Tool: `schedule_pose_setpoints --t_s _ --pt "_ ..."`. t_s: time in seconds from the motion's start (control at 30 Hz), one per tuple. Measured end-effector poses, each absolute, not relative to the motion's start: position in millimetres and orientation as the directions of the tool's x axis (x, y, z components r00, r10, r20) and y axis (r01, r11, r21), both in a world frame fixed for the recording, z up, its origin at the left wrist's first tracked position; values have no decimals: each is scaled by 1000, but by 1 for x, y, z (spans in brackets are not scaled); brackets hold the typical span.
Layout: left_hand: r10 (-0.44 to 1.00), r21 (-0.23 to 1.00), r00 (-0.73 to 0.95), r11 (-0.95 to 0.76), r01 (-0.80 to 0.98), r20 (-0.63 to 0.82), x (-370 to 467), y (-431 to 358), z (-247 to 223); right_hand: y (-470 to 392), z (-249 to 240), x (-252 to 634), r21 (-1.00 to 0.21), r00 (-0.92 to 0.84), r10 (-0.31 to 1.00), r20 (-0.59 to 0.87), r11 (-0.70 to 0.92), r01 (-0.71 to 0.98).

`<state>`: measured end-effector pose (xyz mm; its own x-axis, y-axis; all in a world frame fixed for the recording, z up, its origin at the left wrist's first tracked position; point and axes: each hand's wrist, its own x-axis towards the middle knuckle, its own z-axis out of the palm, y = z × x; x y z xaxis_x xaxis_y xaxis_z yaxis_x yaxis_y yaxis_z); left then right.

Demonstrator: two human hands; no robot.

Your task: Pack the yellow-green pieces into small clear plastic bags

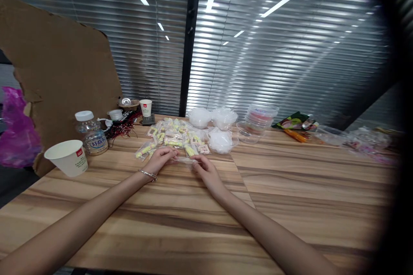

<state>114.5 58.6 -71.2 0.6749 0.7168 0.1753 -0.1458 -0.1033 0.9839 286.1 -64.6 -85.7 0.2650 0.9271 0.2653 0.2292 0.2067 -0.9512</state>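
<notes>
Both hands meet above the wooden table, just in front of a pile of clear packets with yellow pieces inside [172, 131]. My left hand [160, 160], with a silver bracelet at its wrist, pinches one end of a small clear plastic bag [184, 160]. The other end lies between the fingers of my right hand [206, 171]. The bag is stretched flat between them; its contents, if any, are too small to tell. One yellow packet [190, 150] lies right behind the bag, close to my right fingertips.
Bowls of white translucent material [221, 139] and stacked clear tubs [258, 120] stand behind. On the left are a large paper cup [67, 159], a lidded jar [93, 135] and a cardboard sheet [61, 68]. An orange-handled tool [295, 135] lies at the right.
</notes>
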Motion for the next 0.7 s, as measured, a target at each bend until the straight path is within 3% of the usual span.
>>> schedule_pose_setpoints --t_s 0.23,0.7 --pt "679 896 632 -440 -58 374 114 61 -68 -66 -85 286 -955 249 937 245 189 227" --pt "616 912 705 -397 -109 352 115 64 -75 -64 -90 287 -933 213 932 293 230 279"
